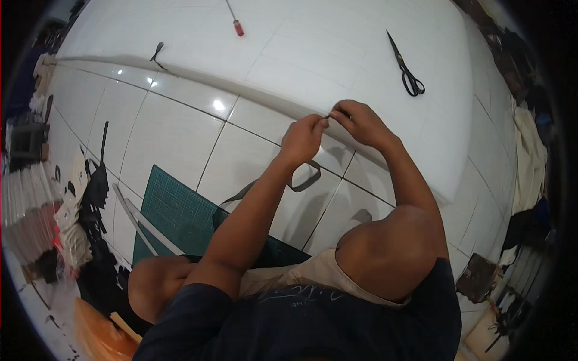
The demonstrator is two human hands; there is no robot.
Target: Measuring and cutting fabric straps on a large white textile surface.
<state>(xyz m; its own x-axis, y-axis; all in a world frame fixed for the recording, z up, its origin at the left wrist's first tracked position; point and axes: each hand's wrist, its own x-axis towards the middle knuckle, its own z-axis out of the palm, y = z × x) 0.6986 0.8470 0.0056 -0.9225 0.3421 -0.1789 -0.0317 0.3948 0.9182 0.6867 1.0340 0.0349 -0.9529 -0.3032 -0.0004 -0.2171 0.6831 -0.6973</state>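
Observation:
My left hand (302,142) and my right hand (365,124) meet over the near edge of a big white foam-like slab (313,66). Both are closed in a pinch, and a short bit of a thin dark strip (327,116) shows between the fingertips. Most of that strip is hidden by my fingers. Below my left hand, a grey strap (308,180) curls in a loop over the tiles, partly behind my left forearm; whether it joins the strip I cannot tell.
Black-handled scissors (404,69) lie on the slab at right, and a red-handled screwdriver (238,27) at the far side. A dark strip (158,55) hangs over the slab's left edge. A green cutting mat (174,207) with pale strips (144,222) lies left of my legs.

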